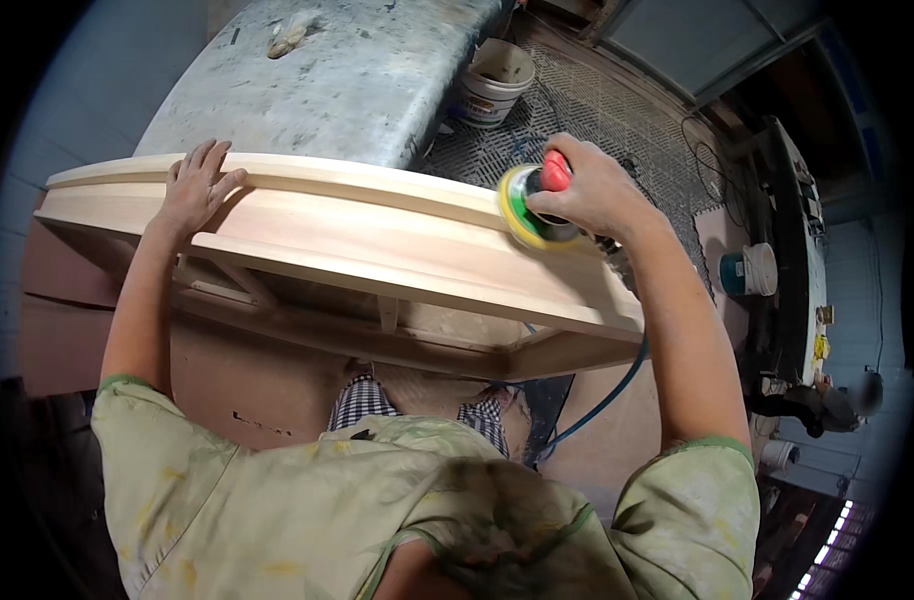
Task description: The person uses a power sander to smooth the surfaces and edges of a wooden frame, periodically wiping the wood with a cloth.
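A long pale wooden frame (347, 228) with a stepped moulding lies across in front of me. My left hand (199, 190) rests on its far edge toward the left end, fingers spread and holding nothing. Near the right end, my right hand (597, 190) is wrapped round a pneumatic orbital sander (539, 208) with a red lever and a yellow-and-green round pad. The sander is tilted at the frame's far edge; whether its pad touches the wood, I cannot tell. A blue air hose (617, 385) curves down below my right forearm.
Beyond the frame stands a large grey, stained work table (307, 90). A white bucket (495, 85) is beside it on the patterned floor mat (617, 130). Farther right are another white bucket (760, 268), a long bench (802, 250) and another person (837, 405).
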`<state>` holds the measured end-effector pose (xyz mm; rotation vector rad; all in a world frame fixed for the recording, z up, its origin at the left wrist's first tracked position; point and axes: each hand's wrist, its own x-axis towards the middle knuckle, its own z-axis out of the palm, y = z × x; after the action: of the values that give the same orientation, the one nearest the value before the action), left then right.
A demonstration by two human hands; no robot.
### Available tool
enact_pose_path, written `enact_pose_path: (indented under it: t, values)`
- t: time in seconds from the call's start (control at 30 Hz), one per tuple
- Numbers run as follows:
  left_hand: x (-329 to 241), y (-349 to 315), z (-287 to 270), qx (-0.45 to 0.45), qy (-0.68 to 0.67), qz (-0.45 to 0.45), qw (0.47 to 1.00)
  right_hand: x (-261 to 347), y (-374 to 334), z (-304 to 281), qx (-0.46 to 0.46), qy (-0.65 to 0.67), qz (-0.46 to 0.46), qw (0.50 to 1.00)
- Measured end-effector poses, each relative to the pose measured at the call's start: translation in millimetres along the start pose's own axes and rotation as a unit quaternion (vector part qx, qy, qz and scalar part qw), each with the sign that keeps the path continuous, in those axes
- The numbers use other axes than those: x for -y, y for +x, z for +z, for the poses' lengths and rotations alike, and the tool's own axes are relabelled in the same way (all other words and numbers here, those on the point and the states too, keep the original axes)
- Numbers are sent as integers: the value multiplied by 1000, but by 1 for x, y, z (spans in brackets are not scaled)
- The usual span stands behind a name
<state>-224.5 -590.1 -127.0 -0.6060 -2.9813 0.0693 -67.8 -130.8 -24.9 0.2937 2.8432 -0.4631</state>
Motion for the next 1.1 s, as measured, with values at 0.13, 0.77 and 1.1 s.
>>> enact_pose_path:
  t: [0.13, 0.77, 1.1]
  values:
    - [-87, -40, 2, -117, -154, 3, 981, -119, -40, -17, -64, -1, 11, 998]
    - [-310, -74, -27, -133, -154, 31, 979, -116, -69, 8, -59, -95, -304, 946]
    - [-307, -76, -25, -165, -156, 45, 973, -94, -64, 14, -87, -137, -300, 940]
